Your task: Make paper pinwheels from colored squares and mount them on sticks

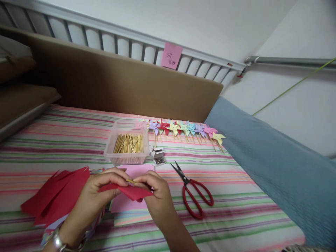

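Where hands (pixel 98 189) (pixel 159 192) grip — red paper (pixel 134 193) is hidden.

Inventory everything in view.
radiator: 1, white, back
note: 1, pink, radiator
pipe: 1, grey, right
cord: 1, lime, right
panel: 1, brown, back
packages: some, brown, left
pinwheels: many, mixed, back right
tub: 1, clear, centre
sticks: many, tan, tub
box: 1, white, by tub
scissors: 1, red-handled, right
loose sheets: several, mostly red, left
papers: several, pink-topped, front centre
tablecloth: 1, striped, beneath tub
drape: 1, blue, right
held sheet: 1, red, centre
held piece: 1, tan, centre
wristband: 1, silver, lower left
left hand: 1, centre
right hand: 1, centre
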Tool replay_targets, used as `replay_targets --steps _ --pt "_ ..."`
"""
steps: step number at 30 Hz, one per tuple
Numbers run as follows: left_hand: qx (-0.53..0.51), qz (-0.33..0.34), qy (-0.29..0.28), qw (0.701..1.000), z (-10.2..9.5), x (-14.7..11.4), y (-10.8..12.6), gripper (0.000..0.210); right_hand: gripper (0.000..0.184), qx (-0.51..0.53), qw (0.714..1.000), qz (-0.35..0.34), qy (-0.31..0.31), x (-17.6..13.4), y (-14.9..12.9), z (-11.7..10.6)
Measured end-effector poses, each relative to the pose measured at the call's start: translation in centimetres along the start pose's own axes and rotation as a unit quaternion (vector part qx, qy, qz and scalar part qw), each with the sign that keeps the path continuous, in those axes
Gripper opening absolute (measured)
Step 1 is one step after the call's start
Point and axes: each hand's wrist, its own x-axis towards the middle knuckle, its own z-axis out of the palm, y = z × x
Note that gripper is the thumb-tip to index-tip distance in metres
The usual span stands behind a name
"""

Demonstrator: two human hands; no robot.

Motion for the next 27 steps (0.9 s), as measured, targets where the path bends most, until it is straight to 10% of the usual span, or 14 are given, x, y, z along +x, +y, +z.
replay_targets --steps 27 --pt "0.044 0.039 0.018 0.998 0.44 0.04 0.52 0.01 0.025 -0.008 1.0 -0.016 0.02 -0.03 -0.13 0.32"
